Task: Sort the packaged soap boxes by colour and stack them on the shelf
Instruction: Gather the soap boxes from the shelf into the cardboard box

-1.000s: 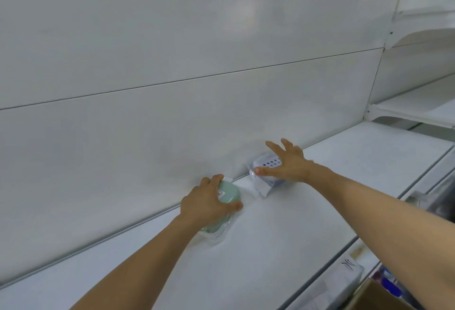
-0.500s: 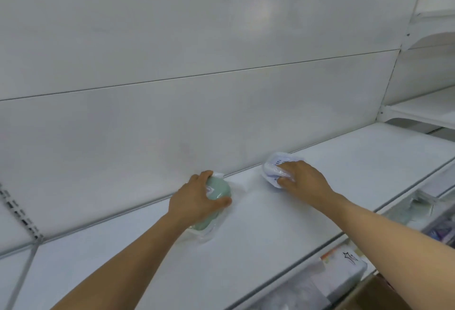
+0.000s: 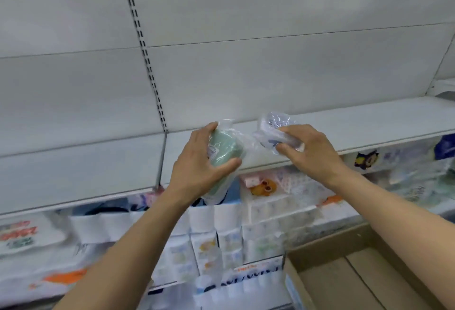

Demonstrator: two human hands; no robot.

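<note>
My left hand [image 3: 197,169] grips a green soap box [image 3: 225,149] wrapped in clear plastic, held in front of the white shelf's [image 3: 369,122] front edge. My right hand [image 3: 307,152] grips a white soap box [image 3: 273,130] with blue print, also in clear plastic, just above that edge. The two packages are a short gap apart. The shelf board behind them is white, with a white back panel above it.
Below the shelf, packs of tissue rolls [image 3: 221,240] fill the lower level. An open cardboard box [image 3: 357,277] sits at the lower right. A slotted upright rail [image 3: 145,48] runs down the back panel. More white shelving [image 3: 443,88] is at the far right.
Both hands have drawn back from the rear of the shelf to its front edge, lifting the green and white packages. The view has dropped, showing the tissue packs and cardboard box below.
</note>
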